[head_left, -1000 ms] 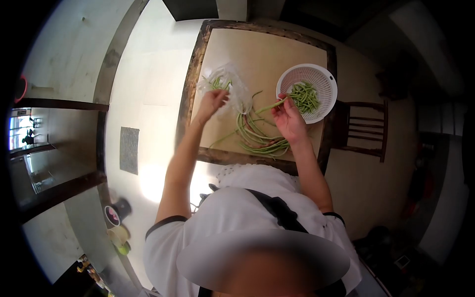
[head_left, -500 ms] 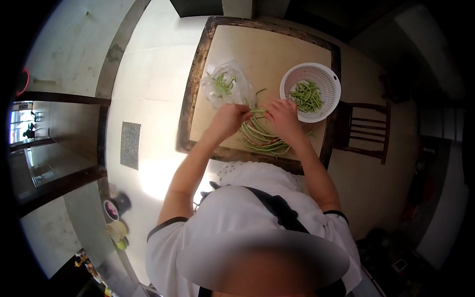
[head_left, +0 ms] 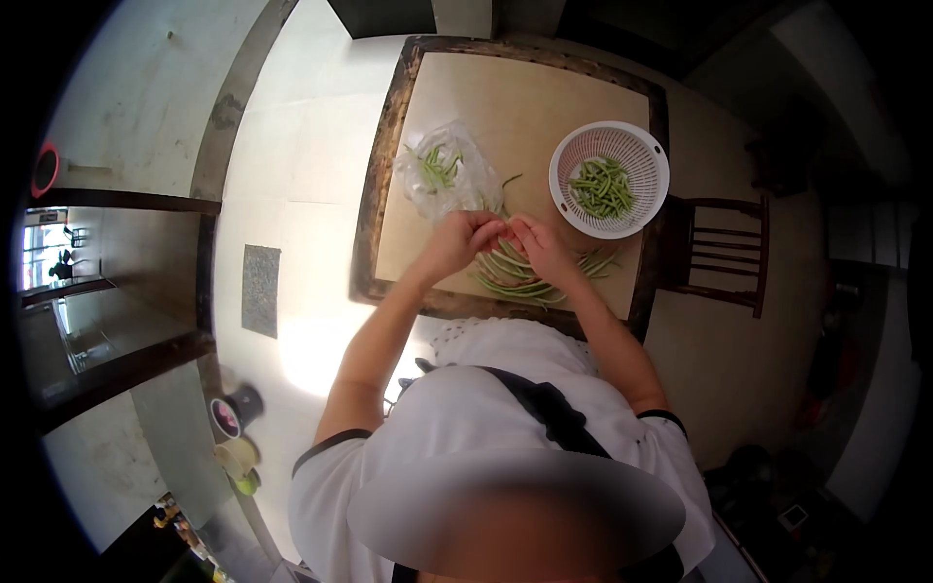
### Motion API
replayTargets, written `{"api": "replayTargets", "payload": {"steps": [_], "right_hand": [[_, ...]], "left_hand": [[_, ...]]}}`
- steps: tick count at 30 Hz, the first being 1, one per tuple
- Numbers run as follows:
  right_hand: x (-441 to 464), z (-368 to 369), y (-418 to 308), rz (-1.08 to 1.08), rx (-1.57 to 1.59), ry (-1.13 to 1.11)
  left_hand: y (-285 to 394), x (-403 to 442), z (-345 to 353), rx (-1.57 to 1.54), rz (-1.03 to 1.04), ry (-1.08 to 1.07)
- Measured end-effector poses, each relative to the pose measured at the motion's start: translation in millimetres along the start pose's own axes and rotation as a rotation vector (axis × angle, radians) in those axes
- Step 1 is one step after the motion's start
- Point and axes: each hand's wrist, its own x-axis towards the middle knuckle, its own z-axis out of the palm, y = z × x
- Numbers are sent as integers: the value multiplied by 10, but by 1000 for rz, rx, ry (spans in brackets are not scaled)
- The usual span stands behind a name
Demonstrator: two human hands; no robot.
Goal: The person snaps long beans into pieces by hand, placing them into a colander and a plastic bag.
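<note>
My left hand [head_left: 465, 241] and my right hand [head_left: 540, 247] meet fingertip to fingertip above the table, both with closed fingers. What they pinch is too small to make out. Just below them lies a pile of long green beans [head_left: 522, 288], partly hidden by the hands. Beyond my left hand rests a clear plastic bag [head_left: 465, 188] with green bean pieces [head_left: 437, 170] on it. To the right, a white colander [head_left: 648, 209] holds short cut green beans [head_left: 603, 188].
The wooden table [head_left: 525, 97] has a dark rough frame. At its right side stands a wooden chair [head_left: 724, 255]. On the floor to the left are a grey mat [head_left: 260, 290], a dark bucket [head_left: 236, 412] and a pale basin [head_left: 235, 457].
My right hand has come left from beside the colander, and my left hand has moved from the bag to meet it. The long bean that stretched from my right hand is no longer visible there.
</note>
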Motion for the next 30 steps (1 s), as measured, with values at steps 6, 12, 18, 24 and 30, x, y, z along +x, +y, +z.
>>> {"api": "replayTargets", "payload": {"steps": [6, 12, 18, 24, 30], "right_hand": [[117, 95, 184, -214, -40, 365], [174, -609, 442, 38, 950, 562], [69, -1063, 694, 124, 120, 662], [30, -537, 1128, -18, -105, 501], [-218, 270, 1433, 148, -553, 37]], "left_hand": [[-266, 18, 111, -285, -57, 27], [-317, -48, 64, -419, -206, 33], [-839, 244, -242, -267, -147, 329], [-1637, 472, -551, 64, -106, 569], [-1602, 22, -123, -124, -255, 365]]}}
